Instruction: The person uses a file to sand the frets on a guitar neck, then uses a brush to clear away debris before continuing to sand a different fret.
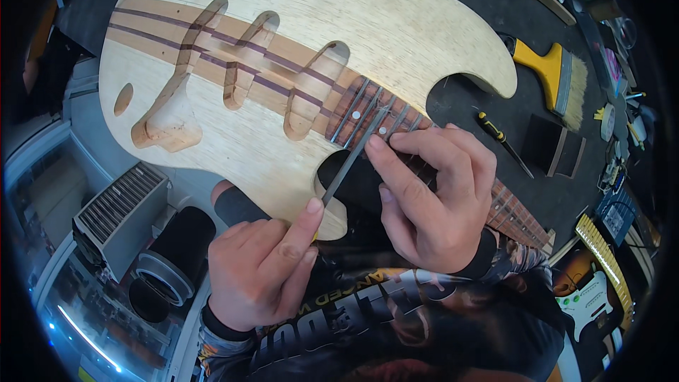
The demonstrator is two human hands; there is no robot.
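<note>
An unfinished pale wooden guitar body (382, 14) lies tilted across the worktop, with dark stripes and routed hollows. Its brown fretboard (343, 114) carries metal frets and round inlay dots. My left hand (265, 265) is closed round the handle end of a slim grey metal file (348, 171), index finger stretched along it; a bit of yellow shows under that hand. The file's far part rests over the frets near the body. My right hand (442, 194) bends over the neck, its index fingertip pressed against the file and the middle fingertip beside it on the fretboard.
Right of the body lie a yellow-handled brush (544, 67), a yellow-black screwdriver (503, 140) and a dark brown block (552, 147). A second guitar (583, 297) stands at lower right. At lower left are a finned grey box (120, 201) and a black cylinder (173, 255).
</note>
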